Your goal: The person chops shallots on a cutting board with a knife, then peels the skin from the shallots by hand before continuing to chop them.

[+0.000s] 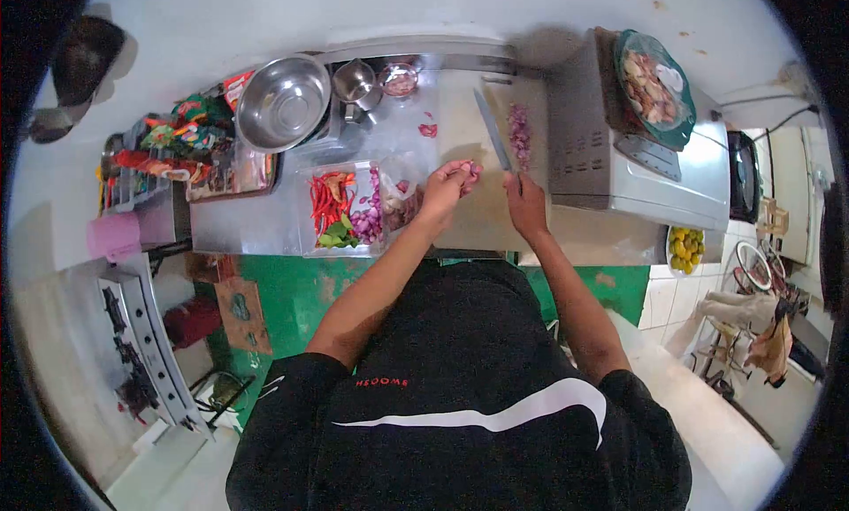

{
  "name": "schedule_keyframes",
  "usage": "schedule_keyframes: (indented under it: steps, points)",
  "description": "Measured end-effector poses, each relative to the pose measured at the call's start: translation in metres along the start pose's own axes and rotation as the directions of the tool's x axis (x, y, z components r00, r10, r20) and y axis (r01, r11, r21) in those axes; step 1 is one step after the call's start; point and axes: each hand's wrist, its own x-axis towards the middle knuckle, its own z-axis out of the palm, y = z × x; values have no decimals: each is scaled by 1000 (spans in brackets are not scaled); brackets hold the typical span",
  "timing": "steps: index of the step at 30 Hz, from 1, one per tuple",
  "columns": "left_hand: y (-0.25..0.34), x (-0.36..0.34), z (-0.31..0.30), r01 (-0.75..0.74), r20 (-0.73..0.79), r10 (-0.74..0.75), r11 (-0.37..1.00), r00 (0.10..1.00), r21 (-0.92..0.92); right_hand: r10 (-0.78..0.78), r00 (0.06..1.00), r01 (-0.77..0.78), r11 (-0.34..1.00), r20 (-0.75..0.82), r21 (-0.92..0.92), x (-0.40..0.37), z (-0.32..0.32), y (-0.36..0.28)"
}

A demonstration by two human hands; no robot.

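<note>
My right hand (527, 199) is wrapped round the handle of a knife (492, 126), its long blade pointing away from me over the pale cutting board (458, 113). In the fingertips of my left hand (449, 191) is a small purple shallot (476, 169), held a little left of the knife. To the right of the blade lies a long strip of chopped shallots (520, 138). Left of my left hand, a clear tray holds red chilies (328, 199), peeled shallots (367, 219) and green leaves (338, 237). A plastic bag (402, 201) sits between that tray and my hand.
A large steel bowl (283, 104), a steel jug (355, 84) and a small bowl (399, 80) stand at the back. Reddish peels (428, 129) lie on the counter. On the right, a silver oven (637, 179) carries a green-rimmed bowl (654, 86). Yellow-green fruits (685, 248) sit nearby.
</note>
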Motion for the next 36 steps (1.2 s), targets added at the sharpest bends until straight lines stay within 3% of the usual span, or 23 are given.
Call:
schedule_keyframes:
  steps: [1, 3, 5, 9, 15, 21, 32, 36]
  points:
    - [2, 0, 6, 3, 16, -3, 1000, 1000, 7, 50, 998, -49, 998, 33, -26, -12, -6, -1]
    - [5, 0, 11, 35, 53, -24, 974, 998, -223, 109, 993, -107, 993, 53, -52, -27, -14, -4]
    - [2, 6, 10, 30, 97, -5, 967, 995, -253, 123, 987, -127, 991, 105, 32, -38, -14, -10]
    - [-5, 18, 2, 4, 158, 53, 939, 986, -343, 107, 984, -108, 994, 143, -6, -50, -17, -26]
    - [22, -8, 18, -88, 26, 98, 962, 995, -258, -7, 994, 10, 1000, 112, -28, -53, -24, -38]
    - [27, -15, 22, -163, 2, 171, 941, 985, -296, -36, 982, 43, 998, 184, -35, -45, -35, -39]
    - [36, -16, 26, -204, -59, 195, 926, 979, -317, -209, 967, 210, 978, 148, 11, -37, -44, -34]
    - [35, -15, 29, -233, -86, 216, 922, 973, -310, -201, 965, 207, 978, 169, -15, -36, -47, -33]
